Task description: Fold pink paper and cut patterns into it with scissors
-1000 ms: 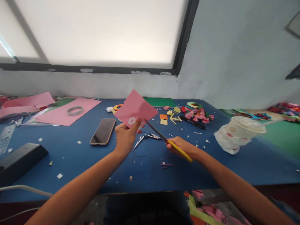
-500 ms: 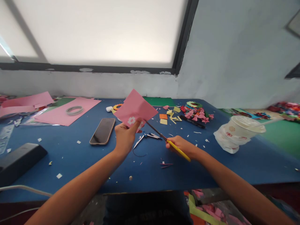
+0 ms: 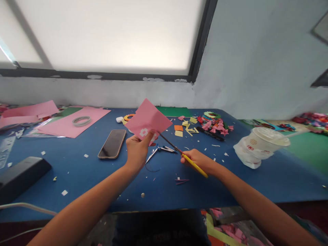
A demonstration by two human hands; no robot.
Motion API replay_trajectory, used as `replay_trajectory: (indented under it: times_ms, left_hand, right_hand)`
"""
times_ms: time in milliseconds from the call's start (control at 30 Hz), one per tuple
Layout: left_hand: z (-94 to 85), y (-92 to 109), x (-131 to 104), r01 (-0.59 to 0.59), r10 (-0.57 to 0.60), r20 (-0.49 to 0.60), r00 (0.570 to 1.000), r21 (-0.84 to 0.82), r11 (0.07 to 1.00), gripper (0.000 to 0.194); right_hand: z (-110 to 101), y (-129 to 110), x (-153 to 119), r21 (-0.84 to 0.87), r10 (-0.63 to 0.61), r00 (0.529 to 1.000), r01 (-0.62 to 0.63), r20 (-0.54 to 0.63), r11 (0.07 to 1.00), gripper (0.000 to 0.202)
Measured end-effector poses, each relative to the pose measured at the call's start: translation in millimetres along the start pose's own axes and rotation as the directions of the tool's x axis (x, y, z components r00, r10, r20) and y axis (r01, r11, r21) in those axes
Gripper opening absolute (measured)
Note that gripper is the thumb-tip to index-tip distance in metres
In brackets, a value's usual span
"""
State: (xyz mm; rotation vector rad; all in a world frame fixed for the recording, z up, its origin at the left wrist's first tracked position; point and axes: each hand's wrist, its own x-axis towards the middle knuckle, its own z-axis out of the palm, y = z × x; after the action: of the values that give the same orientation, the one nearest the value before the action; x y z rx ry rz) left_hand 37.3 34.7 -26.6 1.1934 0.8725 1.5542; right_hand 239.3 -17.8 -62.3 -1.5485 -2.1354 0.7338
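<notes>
Thumb on top, my left hand (image 3: 137, 149) pinches the lower corner of a pink square of paper (image 3: 149, 116), held up above the table like a diamond. White patterned pieces (image 3: 144, 132) show on the paper beside my thumb. Yellow-handled scissors (image 3: 193, 164) are gripped in my right hand (image 3: 196, 158); their blades point up and left, and the tips meet the paper's lower right edge. Whether the tips have paper between them I cannot tell. On the table below lies a compass-like blue and silver tool (image 3: 159, 149).
A phone (image 3: 112, 144) lies left of my hands, with a dark box (image 3: 24, 176) farther left. Pink sheets (image 3: 73, 124) carry a tape ring (image 3: 81, 120). Toward the right are folded paper pieces (image 3: 214, 123), a black marker (image 3: 210, 133) and a lidded cup (image 3: 265, 141). Scraps dot the blue table (image 3: 164, 191).
Very little differs. The paper and my left hand stay in place, and the scissors in my right hand have shifted barely at all.
</notes>
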Motion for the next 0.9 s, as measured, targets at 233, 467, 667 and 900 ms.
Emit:
replay_trajectory:
  times_ms: [233, 467, 667, 900]
  left_hand:
    - [-0.2, -0.7, 0.2, 0.015, -0.015, 0.002, 1.000, -0.012, 1.000, 0.020]
    - [0.4, 0.0, 0.3, 0.024, -0.024, 0.004, 1.000, -0.018, 1.000, 0.019]
    - [0.2, 1.7, -0.6, -0.003, 0.003, 0.001, 1.000, 0.015, 1.000, 0.018]
    - [-0.9, 0.9, -0.1, 0.004, -0.003, 0.016, 1.000, -0.017, 1.000, 0.020]
  right_hand:
    - [-0.4, -0.8, -0.3, 0.001, 0.001, 1.000, -0.001, -0.010, 1.000, 0.049]
    - [-2.4, -1.9, -1.3, 0.003, 0.016, 1.000, -0.016, -0.001, 1.000, 0.047]
    - [-1.3, -2.3, -0.3, 0.014, 0.015, 1.000, -0.015, 0.002, 1.000, 0.049]
    - [-1.1, -2.1, 0.5, 0.002, 0.021, 1.000, -0.021, 0.017, 1.000, 0.050]
